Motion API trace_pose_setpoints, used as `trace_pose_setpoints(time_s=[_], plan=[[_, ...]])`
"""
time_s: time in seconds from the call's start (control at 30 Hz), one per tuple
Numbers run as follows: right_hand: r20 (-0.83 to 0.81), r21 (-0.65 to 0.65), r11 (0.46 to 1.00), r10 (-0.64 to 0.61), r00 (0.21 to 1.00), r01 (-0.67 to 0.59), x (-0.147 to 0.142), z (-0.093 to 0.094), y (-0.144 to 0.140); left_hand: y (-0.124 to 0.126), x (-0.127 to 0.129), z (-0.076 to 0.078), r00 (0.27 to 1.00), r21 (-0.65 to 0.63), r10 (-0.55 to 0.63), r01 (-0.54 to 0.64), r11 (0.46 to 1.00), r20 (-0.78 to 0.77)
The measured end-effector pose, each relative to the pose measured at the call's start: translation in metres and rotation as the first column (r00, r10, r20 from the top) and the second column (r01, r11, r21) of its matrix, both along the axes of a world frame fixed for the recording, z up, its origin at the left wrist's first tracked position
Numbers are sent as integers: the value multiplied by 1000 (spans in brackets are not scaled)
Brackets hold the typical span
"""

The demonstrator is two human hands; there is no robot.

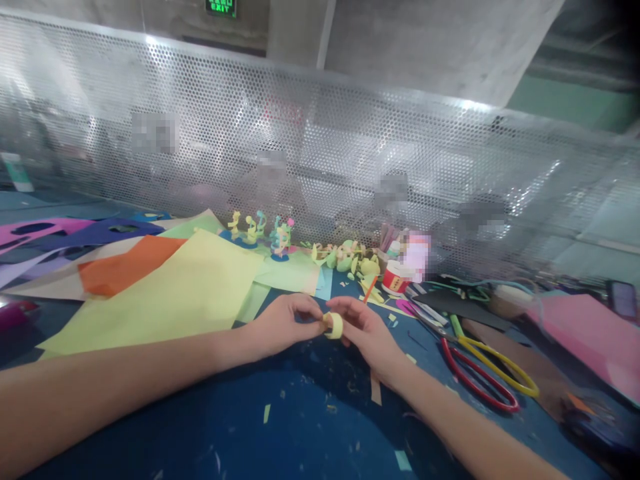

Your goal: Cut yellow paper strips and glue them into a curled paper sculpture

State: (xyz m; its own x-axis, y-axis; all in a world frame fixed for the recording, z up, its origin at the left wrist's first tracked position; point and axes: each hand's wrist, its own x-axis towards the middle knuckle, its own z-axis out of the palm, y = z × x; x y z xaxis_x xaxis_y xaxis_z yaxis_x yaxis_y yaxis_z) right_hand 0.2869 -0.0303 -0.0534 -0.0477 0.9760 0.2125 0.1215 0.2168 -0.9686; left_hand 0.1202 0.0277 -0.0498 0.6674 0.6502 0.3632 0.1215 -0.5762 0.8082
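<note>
My left hand's (286, 323) fingers pinch the yellow paper loop (336, 326), my right hand's (369, 333) curl round it; I judge it light, springy, easily creased, best held by its edge.

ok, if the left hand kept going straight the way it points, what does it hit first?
The yellow paper ring, right at the left hand's fingertips. Just past that looks to be the right hand, though depth between them is hard to judge.
</note>
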Motion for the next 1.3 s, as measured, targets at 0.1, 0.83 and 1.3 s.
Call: trace_pose_setpoints(time_s=[0.1,0.83,1.3], plan=[[5,-40,999,-9,1000,9,0,0,1,0,1,-1,1000,35,7,-7,999,6],[36,7,999,-49,998,49,0,0,1,-3,-1,3,998,40,29,-27,999,-52],[41,1,1000,-25,999,25,-1,0,0,-2,-1,2,998,59,30,-26,998,-59]])
